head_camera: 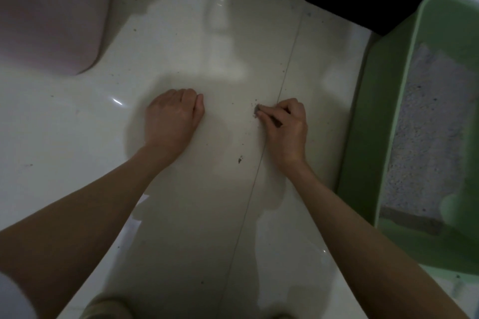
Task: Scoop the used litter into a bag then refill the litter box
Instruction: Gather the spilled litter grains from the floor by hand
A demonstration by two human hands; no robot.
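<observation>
Left of the green litter box [383, 116], on pale floor tiles [181, 41], the left hand [172, 111] rests curled, holding nothing. Nearer the box, the right hand [285, 124] pinches a small litter clump [257, 110], likely light and crumbly: pinch gently underneath.

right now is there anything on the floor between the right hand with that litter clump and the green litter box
Nothing visible is in the way. The right hand pinches a litter clump on the tiled floor, and only bare tile lies between it and the green litter box to its right.
</observation>
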